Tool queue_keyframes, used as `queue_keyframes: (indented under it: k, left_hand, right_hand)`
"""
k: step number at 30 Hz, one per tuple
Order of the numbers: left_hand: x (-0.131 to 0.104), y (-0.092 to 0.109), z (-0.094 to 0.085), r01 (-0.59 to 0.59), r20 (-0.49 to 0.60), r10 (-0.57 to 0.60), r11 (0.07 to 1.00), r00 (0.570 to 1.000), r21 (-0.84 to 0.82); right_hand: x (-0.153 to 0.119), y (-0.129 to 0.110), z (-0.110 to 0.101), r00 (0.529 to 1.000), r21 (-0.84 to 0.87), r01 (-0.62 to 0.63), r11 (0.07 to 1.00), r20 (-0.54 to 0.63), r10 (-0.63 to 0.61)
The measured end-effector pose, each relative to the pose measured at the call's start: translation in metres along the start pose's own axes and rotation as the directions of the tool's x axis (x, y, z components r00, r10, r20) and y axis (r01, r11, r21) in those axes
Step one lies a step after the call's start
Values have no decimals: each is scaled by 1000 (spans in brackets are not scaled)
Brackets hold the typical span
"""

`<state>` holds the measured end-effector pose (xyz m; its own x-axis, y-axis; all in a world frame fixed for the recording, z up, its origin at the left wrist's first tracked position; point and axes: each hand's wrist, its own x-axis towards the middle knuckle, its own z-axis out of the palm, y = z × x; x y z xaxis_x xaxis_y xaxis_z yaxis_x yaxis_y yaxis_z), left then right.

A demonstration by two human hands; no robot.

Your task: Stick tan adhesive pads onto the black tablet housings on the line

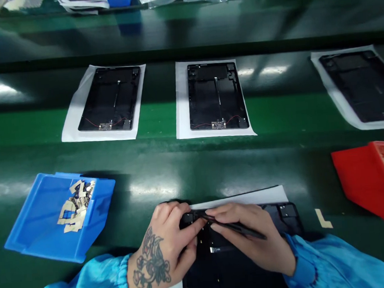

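Note:
A black tablet housing (242, 273) lies in front of me on a white sheet (269, 194). My left hand (168, 241) grips its upper left corner, with fingers bent over the edge and one fingertip reaching inward. Pinched between the thumb and fingers of my right hand (252, 232) are slim black tweezers (242, 230). Their tip touches down near the housing's top edge, close to my left fingertip; what lies under the tip is hidden. A short silvery strip (219, 249) shows inside the housing below my hands.
A blue bin (41, 218) with pale-backed small parts stands left. A red bin (357, 173) with tan pieces stands right, near an L-shaped cream piece (323, 219). Further back lie three tablet housings (112, 99), (205, 98), (362, 86) on white sheets; bags and papers fill the shelf beyond.

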<state>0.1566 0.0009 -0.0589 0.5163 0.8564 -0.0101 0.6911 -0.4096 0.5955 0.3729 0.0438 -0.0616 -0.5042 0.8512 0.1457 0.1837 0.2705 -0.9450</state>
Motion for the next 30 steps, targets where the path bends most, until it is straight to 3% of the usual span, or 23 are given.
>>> queue_keyframes:
  k: [8,14,18,20,22,25,27,30]
  left_hand:
    - [-2,-5,-1,-59,-115,45,991,992,-120]
    - [0,-9,2,-44,-206,14,989,978,-143]
    - [1,-8,5,-31,-218,16,997,976,-68]
    - [1,-7,6,-12,-201,8,1000,979,-18]
    - [0,-5,5,0,-199,3,1000,980,12]
    - [4,-2,0,-3,-258,10,1000,966,25]
    - [16,-3,-8,9,-317,1,999,948,30]
    - [53,-11,-26,171,-339,-158,985,927,8]
  right_hand:
    - [4,-3,1,998,-43,33,999,48,-30]
    - [1,-7,-16,982,3,-88,996,-165,87]
    - [0,-13,-43,956,-181,-228,957,-228,185]
    - [-4,-12,-53,969,-362,-225,905,-179,169]
    - [-9,-10,-56,985,-525,-169,834,-52,167]
    - [-13,-7,-53,955,-711,-119,693,110,276]
    - [-10,-7,-50,938,-803,-74,591,145,315]
    - [0,-7,-48,922,-867,57,494,236,307]
